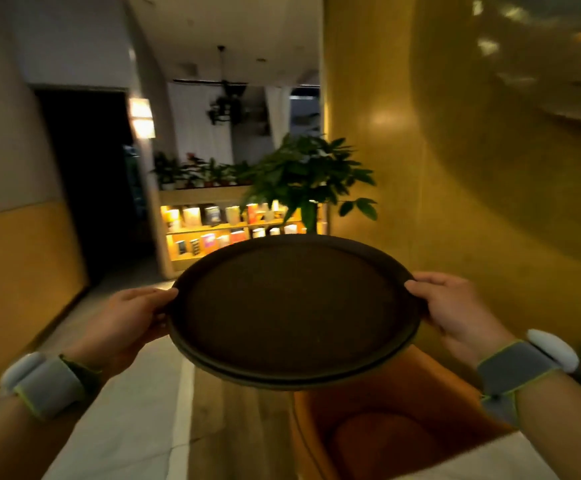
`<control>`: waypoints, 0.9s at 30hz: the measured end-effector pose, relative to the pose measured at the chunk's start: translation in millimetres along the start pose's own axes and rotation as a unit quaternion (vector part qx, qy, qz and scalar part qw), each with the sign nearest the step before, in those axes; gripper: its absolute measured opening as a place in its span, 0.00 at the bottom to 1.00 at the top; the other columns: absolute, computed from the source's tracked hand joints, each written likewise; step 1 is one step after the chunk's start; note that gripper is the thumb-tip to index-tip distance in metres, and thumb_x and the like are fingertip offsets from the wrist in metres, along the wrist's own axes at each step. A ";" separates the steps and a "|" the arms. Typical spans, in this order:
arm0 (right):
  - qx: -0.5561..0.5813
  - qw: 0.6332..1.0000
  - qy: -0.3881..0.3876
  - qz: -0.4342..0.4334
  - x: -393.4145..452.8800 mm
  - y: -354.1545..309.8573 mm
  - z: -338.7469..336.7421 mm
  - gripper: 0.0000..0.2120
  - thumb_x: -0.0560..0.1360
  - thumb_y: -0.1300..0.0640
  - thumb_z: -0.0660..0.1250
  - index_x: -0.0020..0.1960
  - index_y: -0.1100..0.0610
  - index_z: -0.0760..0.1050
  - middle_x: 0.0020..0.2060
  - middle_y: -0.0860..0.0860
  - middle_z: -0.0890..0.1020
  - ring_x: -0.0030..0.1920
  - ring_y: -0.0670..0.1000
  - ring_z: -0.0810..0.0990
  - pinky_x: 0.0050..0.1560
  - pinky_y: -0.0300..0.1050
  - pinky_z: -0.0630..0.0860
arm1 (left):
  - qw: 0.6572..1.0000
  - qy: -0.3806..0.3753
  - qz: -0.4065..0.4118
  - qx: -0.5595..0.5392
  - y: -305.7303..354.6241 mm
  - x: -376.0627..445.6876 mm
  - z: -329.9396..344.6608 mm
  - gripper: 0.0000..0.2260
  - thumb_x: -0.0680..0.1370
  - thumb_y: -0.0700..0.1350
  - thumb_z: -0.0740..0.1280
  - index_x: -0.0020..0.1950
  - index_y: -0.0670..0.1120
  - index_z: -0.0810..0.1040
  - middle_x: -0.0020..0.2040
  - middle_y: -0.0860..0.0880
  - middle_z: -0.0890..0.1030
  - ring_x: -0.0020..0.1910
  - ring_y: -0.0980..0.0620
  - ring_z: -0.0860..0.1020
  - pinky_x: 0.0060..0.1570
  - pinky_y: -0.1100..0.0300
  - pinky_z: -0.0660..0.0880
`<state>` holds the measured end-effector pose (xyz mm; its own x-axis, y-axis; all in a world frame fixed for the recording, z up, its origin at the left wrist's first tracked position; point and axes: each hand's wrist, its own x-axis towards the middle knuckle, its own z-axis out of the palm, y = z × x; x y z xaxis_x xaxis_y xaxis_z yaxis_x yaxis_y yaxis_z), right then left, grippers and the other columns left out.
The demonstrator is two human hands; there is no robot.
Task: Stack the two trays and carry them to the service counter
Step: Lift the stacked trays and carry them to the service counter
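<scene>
Two round dark brown trays [292, 306] lie stacked one on the other, held level in the air in front of me. The lower tray's rim [282, 381] shows as a thin edge along the near side. My left hand [133, 317] grips the stack's left rim, thumb on top. At the right rim my right hand [455, 306] grips the same way. Both wrists wear grey bands with white pods. No service counter can be made out in view.
An orange armchair [379, 424] sits just below the trays on the right. A lit bookshelf [226, 226] with potted plants stands ahead, with a large leafy plant [310, 174] in front of it. A yellow curved wall [472, 168] runs along the right; a dark doorway [98, 174] opens left.
</scene>
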<state>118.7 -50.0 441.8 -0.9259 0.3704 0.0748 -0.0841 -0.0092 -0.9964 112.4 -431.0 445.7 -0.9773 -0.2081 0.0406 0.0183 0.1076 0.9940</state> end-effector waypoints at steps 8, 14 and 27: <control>0.017 0.984 -0.177 -0.003 -25.9 4.7 192.6 0.06 0.76 0.64 0.66 0.50 0.55 0.79 0.45 0.53 0.83 0.47 0.52 0.81 0.42 0.45 0.77 | 0.989 0.143 -0.031 -0.015 -9.3 -48.7 -194.5 0.12 0.79 0.44 0.62 0.56 0.39 0.79 0.50 0.39 0.85 0.46 0.44 0.84 0.35 0.57 0.80; 0.014 0.947 -0.321 -0.001 -101.9 -0.5 369.4 0.10 0.77 0.63 0.65 0.57 0.59 0.80 0.51 0.56 0.84 0.53 0.56 0.82 0.53 0.52 0.79 | 0.953 0.301 -0.009 -0.009 -10.2 -114.5 -352.5 0.11 0.78 0.44 0.62 0.54 0.38 0.80 0.43 0.41 0.86 0.46 0.42 0.83 0.43 0.49 0.79; 0.036 0.838 -0.544 0.031 -241.8 7.1 652.8 0.11 0.77 0.63 0.64 0.59 0.60 0.78 0.49 0.57 0.83 0.50 0.56 0.82 0.42 0.48 0.77 | 0.843 0.537 -0.025 0.004 -26.4 -229.3 -542.9 0.09 0.79 0.40 0.61 0.49 0.36 0.79 0.39 0.40 0.85 0.42 0.42 0.82 0.30 0.58 0.79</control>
<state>101.5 -746.0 442.5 -0.7138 -0.6983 0.0528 -0.0085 -0.0668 -0.9977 450.6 -913.9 465.2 -0.2209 -0.9727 0.0711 -0.0231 0.0781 0.9967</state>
